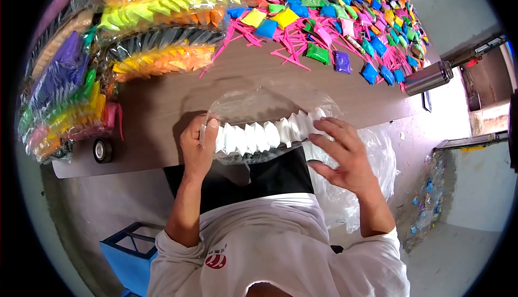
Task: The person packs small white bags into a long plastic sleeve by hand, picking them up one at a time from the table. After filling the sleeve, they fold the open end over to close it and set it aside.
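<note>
A clear plastic bag (259, 100) holds a row of white packets (253, 138) at the table's front edge, above the lap. My left hand (198, 143) grips the bag's left end, its thumb pressed on the plastic. At the right end, my right hand (342, 156) has its fingers spread apart, close beside the last white packets. Whether its fingertips touch the bag cannot be made out.
Filled bags of coloured packets (162, 59) are stacked on the left. Loose colourful packets (318, 54) and pink sticks (291, 58) cover the back. A metal cylinder (429, 78) lies right, a tape roll (102, 150) left. Clear plastic (380, 156) hangs by the right arm; a blue stool (127, 254) stands lower left.
</note>
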{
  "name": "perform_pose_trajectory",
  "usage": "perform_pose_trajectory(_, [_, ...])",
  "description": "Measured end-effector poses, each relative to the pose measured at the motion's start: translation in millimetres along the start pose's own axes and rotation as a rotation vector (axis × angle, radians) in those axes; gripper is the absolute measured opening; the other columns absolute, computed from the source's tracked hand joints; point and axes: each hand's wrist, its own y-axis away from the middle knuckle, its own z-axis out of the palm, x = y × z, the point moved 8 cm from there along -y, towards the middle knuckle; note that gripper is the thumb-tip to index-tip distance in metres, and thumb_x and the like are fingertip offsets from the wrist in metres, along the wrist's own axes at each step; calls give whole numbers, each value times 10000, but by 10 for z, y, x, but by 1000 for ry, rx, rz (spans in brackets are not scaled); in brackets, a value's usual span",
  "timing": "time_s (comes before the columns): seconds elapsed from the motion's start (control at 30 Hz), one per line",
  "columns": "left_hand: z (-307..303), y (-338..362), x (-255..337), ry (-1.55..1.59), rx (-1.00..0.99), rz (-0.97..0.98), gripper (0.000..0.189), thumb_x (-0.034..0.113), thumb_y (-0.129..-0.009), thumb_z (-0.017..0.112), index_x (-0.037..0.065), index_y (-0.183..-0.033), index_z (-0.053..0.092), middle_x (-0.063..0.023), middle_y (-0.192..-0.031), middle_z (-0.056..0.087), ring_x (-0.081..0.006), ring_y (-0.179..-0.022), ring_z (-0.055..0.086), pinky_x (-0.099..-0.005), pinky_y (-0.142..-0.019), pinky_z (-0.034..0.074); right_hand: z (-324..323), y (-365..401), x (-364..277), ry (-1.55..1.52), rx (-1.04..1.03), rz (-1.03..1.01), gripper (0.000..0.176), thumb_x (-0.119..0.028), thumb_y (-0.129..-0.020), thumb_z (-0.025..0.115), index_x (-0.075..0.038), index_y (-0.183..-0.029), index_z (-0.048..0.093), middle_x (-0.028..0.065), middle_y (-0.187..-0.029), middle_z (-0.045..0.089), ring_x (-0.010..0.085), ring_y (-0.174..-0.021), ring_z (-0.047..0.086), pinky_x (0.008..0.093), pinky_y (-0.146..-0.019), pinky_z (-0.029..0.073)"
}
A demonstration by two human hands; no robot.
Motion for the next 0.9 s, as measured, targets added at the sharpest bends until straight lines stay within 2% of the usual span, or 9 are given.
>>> perform_pose_trajectory(0.07, [-9, 4, -15, 14, -5, -16, 221, 197, -957, 628, -9, -1010, 688, -35, -848, 660, -91, -792, 574, -263, -717, 468, 225, -14, 11, 234, -68, -15, 573, -177, -655, 848, -105, -1188, 649, 124, -1356, 548, 338, -1263, 513, 480, -988, 449])
perform_pose_trajectory(0.17, [-11, -17, -72, 42, -23, -59, 235, 216, -961, 625, -7, -1001, 690, -20, -839, 656, -79, -790, 568, -256, -710, 460, 426, -17, 110, 339, -74, -84, 635, -207, -635, 849, -121, -1225, 627, 113, -1401, 516, 338, -1291, 485, 487, -1004, 438])
perform_pose_trajectory(0.23, [4, -34, -85, 66, -48, -95, 254, 239, -966, 620, -3, -990, 692, -8, -817, 643, -70, -758, 548, -248, -681, 441, 496, -25, 218, 342, -43, -119, 566, -193, -666, 829, -131, -1198, 644, 95, -1365, 552, 330, -1262, 511, 476, -992, 447])
perform_pose_trajectory(0.27, [9, -24, -71, 25, -93, -135, 239, 192, -984, 553, -12, -995, 675, -22, -902, 650, -85, -855, 565, -250, -781, 451, 508, -26, 269, 343, -13, -170, 532, -187, -684, 815, -133, -1187, 649, 87, -1340, 568, 324, -1244, 521, 469, -983, 452])
perform_pose_trajectory(0.3, [2, -33, -70, 18, -88, -136, 239, 192, -984, 553, -12, -995, 675, -22, -902, 650, -85, -855, 565, -250, -781, 451, 504, -57, 274, 341, 18, -218, 499, -181, -702, 801, -135, -1176, 654, 80, -1316, 584, 318, -1226, 531, 461, -974, 456])
perform_pose_trajectory(0.37, [-4, -69, -55, 31, -84, -97, 304, 283, -976, 616, -13, -958, 684, 25, -764, 582, -51, -713, 493, -239, -637, 406, 480, -140, 306, 303, 34, -227, 420, -150, -731, 771, -128, -1138, 671, 73, -1251, 616, 306, -1178, 552, 449, -950, 464])
perform_pose_trajectory(0.57, [-4, -250, -135, 136, -139, -234, 338, 304, -993, 596, -19, -923, 669, 24, -765, 582, -48, -721, 484, -234, -648, 412, 468, -396, 446, 215, -21, -209, 368, -72, -717, 737, -104, -1082, 700, 75, -1155, 651, 301, -1090, 578, 427, -915, 469])
perform_pose_trajectory(0.67, [-73, -365, -38, 34, -200, -209, 338, 295, -1009, 574, -24, -938, 664, 18, -792, 589, -47, -746, 482, -233, -672, 421, 499, -530, 569, 168, -54, -186, 260, -97, -786, 702, -95, -1045, 709, 65, -1102, 672, 293, -1056, 588, 421, -913, 460])
perform_pose_trajectory(0.9, [-356, -508, 56, -113, 2, -33, 262, 227, -1011, 573, -18, -992, 664, -1, -866, 622, -55, -808, 521, -242, -729, 458, 657, -811, 863, -43, -256, -89, 175, -133, -906, 620, -35, -1037, 683, 136, -1016, 686, 359, -1015, 624, 444, -924, 477])
